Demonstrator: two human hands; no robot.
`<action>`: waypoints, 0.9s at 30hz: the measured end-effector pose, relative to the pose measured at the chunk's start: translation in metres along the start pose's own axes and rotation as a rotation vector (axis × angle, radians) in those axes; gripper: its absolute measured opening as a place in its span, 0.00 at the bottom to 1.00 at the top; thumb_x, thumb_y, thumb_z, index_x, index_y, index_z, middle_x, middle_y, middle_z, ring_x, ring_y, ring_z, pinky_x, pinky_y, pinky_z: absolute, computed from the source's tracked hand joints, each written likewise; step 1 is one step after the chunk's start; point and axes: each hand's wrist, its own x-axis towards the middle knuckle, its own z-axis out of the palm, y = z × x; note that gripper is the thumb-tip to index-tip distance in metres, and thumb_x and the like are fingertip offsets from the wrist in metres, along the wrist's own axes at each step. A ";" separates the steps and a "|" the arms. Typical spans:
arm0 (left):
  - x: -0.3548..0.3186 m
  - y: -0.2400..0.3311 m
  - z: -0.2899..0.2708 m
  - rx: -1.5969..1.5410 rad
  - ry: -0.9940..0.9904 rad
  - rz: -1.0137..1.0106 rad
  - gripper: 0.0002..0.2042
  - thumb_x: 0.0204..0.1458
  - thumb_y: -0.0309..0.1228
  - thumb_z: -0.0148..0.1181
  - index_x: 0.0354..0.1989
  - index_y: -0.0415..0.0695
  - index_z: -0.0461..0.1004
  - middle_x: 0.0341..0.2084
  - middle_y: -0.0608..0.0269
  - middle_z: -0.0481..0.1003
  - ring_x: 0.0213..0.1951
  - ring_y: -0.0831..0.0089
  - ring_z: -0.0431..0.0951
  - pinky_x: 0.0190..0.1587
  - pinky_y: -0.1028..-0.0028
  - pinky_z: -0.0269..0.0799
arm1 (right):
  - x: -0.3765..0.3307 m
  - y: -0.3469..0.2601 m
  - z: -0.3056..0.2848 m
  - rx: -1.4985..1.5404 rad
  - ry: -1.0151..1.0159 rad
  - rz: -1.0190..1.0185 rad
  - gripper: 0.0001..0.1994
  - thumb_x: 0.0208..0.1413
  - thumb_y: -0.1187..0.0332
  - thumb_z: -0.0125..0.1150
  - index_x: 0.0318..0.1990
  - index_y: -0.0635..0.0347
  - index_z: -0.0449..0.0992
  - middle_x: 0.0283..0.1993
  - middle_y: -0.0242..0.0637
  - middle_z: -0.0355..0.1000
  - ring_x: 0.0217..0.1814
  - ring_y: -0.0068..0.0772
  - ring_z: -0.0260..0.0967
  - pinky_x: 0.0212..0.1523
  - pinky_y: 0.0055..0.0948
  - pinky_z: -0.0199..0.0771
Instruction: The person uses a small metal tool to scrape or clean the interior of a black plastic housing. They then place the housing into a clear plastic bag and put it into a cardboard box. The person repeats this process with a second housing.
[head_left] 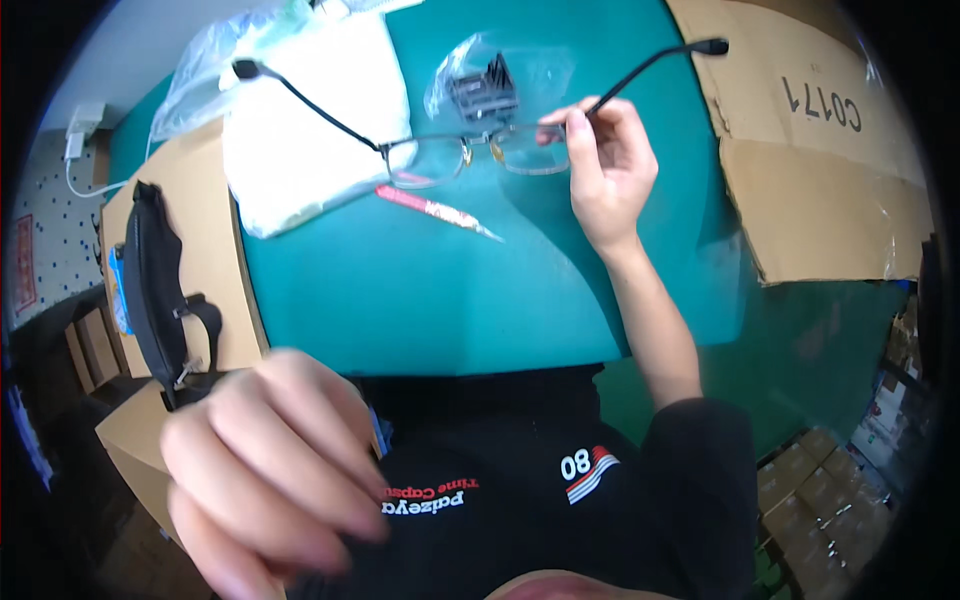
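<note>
My right hand (pixel 612 175) pinches a pair of eyeglasses (pixel 430 141) at the rim and hinge of the right lens. The glasses have thin dark rims, gold-toned nose pads and black temples spread wide, and they are held above the green table. Large and slightly blurred in the lower left, my left hand (pixel 270 460) is raised off the table. Its fingers are loosely bent with the tips a little apart, and nothing shows in it. Beneath the glasses lies a slim pointed pink and clear item (pixel 435 209), its kind unclear.
Black pieces (pixel 485 92) in clear plastic lie behind the glasses on the green table (pixel 420 300). A stuffed white bag (pixel 310 130) lies at the left. Flattened cardboard (pixel 810 190) covers the right side. A black pouch with a strap (pixel 157 280) rests on cardboard at the far left.
</note>
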 end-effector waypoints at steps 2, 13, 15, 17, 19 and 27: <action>0.000 0.007 0.012 -0.123 -0.124 -0.117 0.06 0.62 0.27 0.55 0.39 0.40 0.78 0.30 0.65 0.72 0.29 0.77 0.74 0.30 0.77 0.69 | 0.001 -0.001 0.006 0.016 -0.018 0.000 0.02 0.63 0.78 0.58 0.39 0.68 0.72 0.34 0.37 0.80 0.34 0.24 0.79 0.37 0.23 0.78; -0.035 -0.014 0.023 -0.503 -0.299 -0.299 0.05 0.60 0.27 0.56 0.36 0.40 0.77 0.28 0.64 0.71 0.27 0.75 0.74 0.29 0.76 0.69 | -0.007 0.000 0.006 0.020 -0.027 0.083 0.02 0.64 0.81 0.54 0.39 0.65 0.70 0.33 0.36 0.76 0.33 0.21 0.74 0.38 0.21 0.73; -0.037 -0.016 0.027 -0.514 -0.292 -0.314 0.05 0.59 0.27 0.56 0.36 0.40 0.76 0.28 0.64 0.71 0.27 0.74 0.74 0.29 0.75 0.68 | -0.007 0.002 0.007 0.007 -0.038 0.073 0.02 0.64 0.81 0.55 0.40 0.65 0.70 0.33 0.36 0.76 0.33 0.22 0.74 0.38 0.22 0.74; -0.042 -0.023 0.029 -0.544 -0.289 -0.306 0.04 0.59 0.27 0.56 0.35 0.41 0.76 0.28 0.64 0.71 0.27 0.74 0.74 0.29 0.75 0.68 | -0.007 0.004 0.006 0.034 -0.038 0.062 0.02 0.64 0.80 0.55 0.40 0.64 0.70 0.33 0.37 0.76 0.33 0.22 0.74 0.39 0.22 0.74; -0.045 -0.027 0.031 -0.560 -0.279 -0.296 0.04 0.59 0.27 0.56 0.35 0.41 0.76 0.27 0.64 0.71 0.27 0.73 0.73 0.28 0.75 0.68 | -0.006 0.004 0.006 0.037 -0.039 0.059 0.02 0.64 0.80 0.55 0.39 0.64 0.70 0.33 0.37 0.76 0.33 0.23 0.74 0.39 0.23 0.75; -0.050 -0.040 0.041 -0.616 -0.199 -0.278 0.04 0.57 0.26 0.57 0.33 0.41 0.75 0.26 0.64 0.71 0.26 0.72 0.73 0.28 0.74 0.68 | -0.007 0.003 0.008 -0.035 -0.053 0.069 0.02 0.64 0.80 0.55 0.39 0.64 0.70 0.33 0.37 0.76 0.33 0.23 0.74 0.39 0.23 0.75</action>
